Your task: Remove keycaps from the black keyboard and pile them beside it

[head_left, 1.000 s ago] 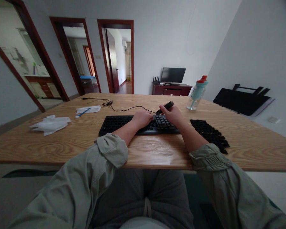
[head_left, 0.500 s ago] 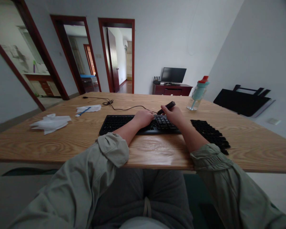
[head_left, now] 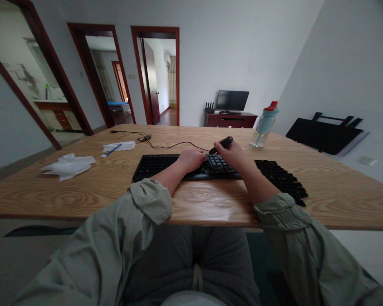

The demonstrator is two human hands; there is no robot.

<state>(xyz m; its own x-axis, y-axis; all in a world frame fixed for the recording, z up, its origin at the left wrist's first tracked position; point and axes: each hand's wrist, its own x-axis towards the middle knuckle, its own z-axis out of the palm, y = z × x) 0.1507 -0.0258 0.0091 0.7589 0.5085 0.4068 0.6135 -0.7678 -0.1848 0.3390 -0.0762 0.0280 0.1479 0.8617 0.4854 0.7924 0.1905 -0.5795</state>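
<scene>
A black keyboard (head_left: 161, 165) lies on the wooden table (head_left: 83, 187) in front of me. My left hand (head_left: 191, 159) rests on the keyboard's middle with its fingers curled down onto the keys. Over the keyboard's right end, my right hand (head_left: 234, 155) is closed around a slim black tool (head_left: 221, 144) that points up and away. Just right of the keyboard lies a heap of loose black keycaps (head_left: 282, 178).
White tissues (head_left: 68, 165) and a small cloth with a blue stick (head_left: 118, 147) lie at the left. The keyboard's cable (head_left: 153, 142) runs back across the table. A teal bottle with a red cap (head_left: 264, 124) stands at the back right.
</scene>
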